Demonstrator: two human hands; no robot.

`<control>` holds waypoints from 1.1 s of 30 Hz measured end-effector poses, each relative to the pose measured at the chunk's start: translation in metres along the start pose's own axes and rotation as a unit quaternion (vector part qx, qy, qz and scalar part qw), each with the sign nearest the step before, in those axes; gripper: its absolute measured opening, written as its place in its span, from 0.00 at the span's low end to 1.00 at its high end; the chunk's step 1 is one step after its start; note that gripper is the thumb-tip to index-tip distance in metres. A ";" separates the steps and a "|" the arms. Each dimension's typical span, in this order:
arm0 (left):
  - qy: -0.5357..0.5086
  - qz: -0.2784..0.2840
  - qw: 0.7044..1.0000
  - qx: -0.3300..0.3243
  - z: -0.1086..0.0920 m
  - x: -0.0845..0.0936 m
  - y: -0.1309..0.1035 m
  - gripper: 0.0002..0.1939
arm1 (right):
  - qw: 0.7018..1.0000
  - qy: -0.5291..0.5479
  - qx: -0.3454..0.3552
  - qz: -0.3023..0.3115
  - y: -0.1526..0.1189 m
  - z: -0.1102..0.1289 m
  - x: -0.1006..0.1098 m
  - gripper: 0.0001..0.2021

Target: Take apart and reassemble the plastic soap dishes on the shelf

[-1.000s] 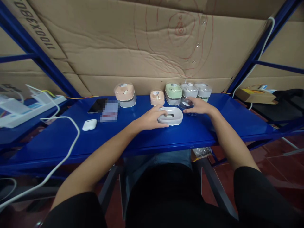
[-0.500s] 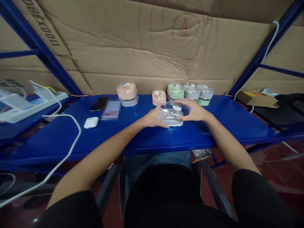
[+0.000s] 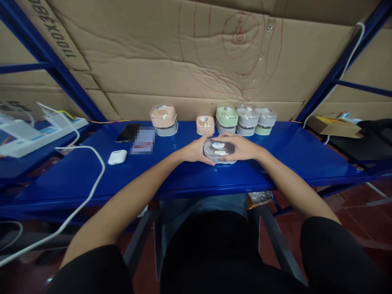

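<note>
Since a second ago, our right hand has carried the clear lid from beside the back row onto the grey case, and our left hand has stayed against the case's left side. Now both hands cup the case from either side on the blue counter, right palm lying over the lid, left fingers wrapped round the near left edge. Both hands are grasping the case; neither is released.

The case sits near the front middle of the counter, just in front of the row of packed cases: a peach one, a green one, then two grey-topped ones, with a larger peach case further left.

We judge the main risk to be a skewed lid. We cannot tell whether it has seated all round; if we press on one side only, it may tilt or pop off the far edge. The small part inside could also shift under the lid and stop it closing. Pushing hard with both hands might slide the case on the smooth counter toward the row behind, knocking the peach one just beyond it. The white earbud box, phone and cable lie well apart to the left, so we see little danger there.
</note>
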State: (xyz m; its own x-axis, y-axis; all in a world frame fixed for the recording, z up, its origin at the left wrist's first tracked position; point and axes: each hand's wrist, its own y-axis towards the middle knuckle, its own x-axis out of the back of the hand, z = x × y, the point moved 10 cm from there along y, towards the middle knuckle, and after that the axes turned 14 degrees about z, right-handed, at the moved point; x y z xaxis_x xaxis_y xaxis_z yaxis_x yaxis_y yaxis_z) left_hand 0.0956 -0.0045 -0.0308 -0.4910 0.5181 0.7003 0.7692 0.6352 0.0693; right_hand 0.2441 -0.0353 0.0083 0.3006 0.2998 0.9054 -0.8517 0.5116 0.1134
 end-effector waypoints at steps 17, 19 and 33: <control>0.091 -0.034 0.995 -0.003 -0.013 0.008 -0.002 0.56 | 0.997 0.043 -0.071 -0.009 -0.007 -0.035 0.000 0.52; 0.109 -0.052 0.993 -0.006 -0.018 0.018 -0.007 0.55 | 0.993 0.060 -0.098 -0.038 -0.014 -0.048 0.010 0.49; 0.119 -0.361 0.897 0.226 0.014 0.130 -0.013 0.52 | 0.933 0.042 -0.234 -0.271 -0.070 -0.070 0.085 0.46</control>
State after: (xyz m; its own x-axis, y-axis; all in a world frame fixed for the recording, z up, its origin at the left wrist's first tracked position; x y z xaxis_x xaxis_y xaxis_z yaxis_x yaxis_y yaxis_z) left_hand 0.0162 0.0630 0.0495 -0.6521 -0.2249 0.7240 0.0149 0.9510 0.3088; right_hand 0.3589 0.0106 0.0486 0.6818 -0.0520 0.7297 -0.2913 0.8957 0.3359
